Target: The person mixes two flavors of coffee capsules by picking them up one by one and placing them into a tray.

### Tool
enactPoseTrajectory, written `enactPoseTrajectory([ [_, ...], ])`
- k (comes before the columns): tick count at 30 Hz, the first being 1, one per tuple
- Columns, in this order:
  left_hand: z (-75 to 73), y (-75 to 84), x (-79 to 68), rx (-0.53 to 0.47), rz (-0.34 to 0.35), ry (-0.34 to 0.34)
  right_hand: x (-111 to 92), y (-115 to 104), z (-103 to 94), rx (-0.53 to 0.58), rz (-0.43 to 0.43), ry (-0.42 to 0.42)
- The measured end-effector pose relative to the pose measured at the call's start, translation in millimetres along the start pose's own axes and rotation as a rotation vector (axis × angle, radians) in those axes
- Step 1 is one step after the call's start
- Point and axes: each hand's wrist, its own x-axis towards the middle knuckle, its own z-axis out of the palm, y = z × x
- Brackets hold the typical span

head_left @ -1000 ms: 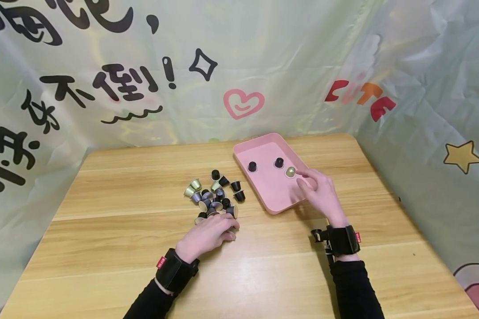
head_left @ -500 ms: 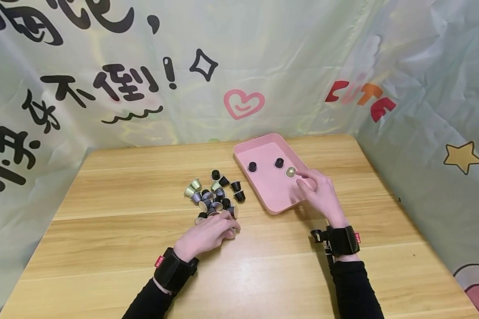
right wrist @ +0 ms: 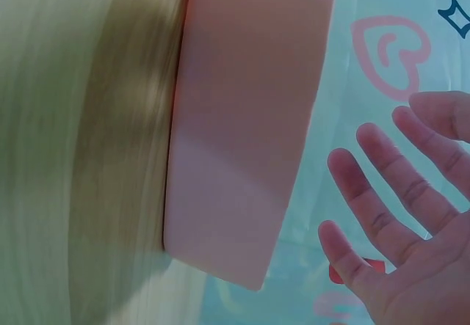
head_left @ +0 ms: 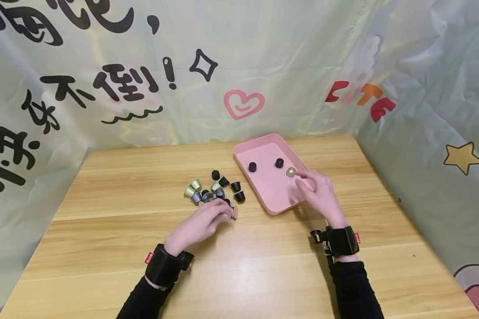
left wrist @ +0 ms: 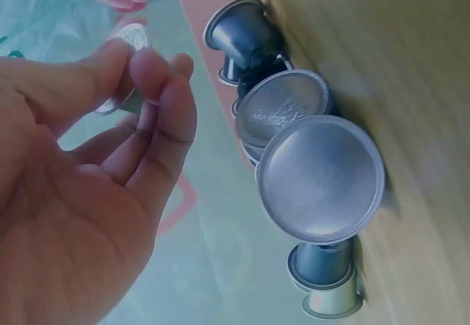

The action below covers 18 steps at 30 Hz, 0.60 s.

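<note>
- I find the left hand at the near edge of the capsule heap on the wooden surface.
- Its fingers are closed in a pinch; the left wrist view shows a capsule between thumb and fingertips, foil lid partly visible.
- The right hand reaches over the near right side of the pink tray. Its fingers are spread and fairly straight, gripping nothing that I can see.
- The right index fingertip lies at the gold capsule in the tray; I cannot tell whether it touches. Two black capsules stand nearby, one on the left and one towards the middle.
- Risk, left: I judge the pinch narrow on a tapered body; uneven pressure could let the capsule twist out.
- Risk, heap: several capsules lie on their sides against one another, so a brushing knuckle could set some rolling.
- Risk, right: a slight sideways nudge from that fingertip could tip the gold capsule.
- Risk, tray: its raised wall could catch a capsule carried too low.
</note>
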Motion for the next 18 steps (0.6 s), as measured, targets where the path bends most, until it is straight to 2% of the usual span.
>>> enactPoseTrajectory([
  [5, -5.8, -1.9, 4.8, -0.031, -0.033, 0.028, 0, 1, 0.4, -0.005, -0.002, -0.003],
  [9, -10.2, -1.9, 8.9, -0.078, -0.095, 0.055, 0, 1, 0.1, -0.01, -0.011, 0.004],
  [13, -14.7, -1.5, 13.8, -0.109, -0.162, 0.053, 0, 0, 0.1, -0.007, -0.015, 0.007],
  [16, -16.6, -3.4, 19.1, -0.104, -0.172, 0.056, 0, -1, -0.2, -0.002, -0.014, 0.009],
  [18, -17.6, -5.6, 23.1, -0.11, -0.149, 0.066, 0, -1, -0.6, -0.002, -0.015, 0.011],
])
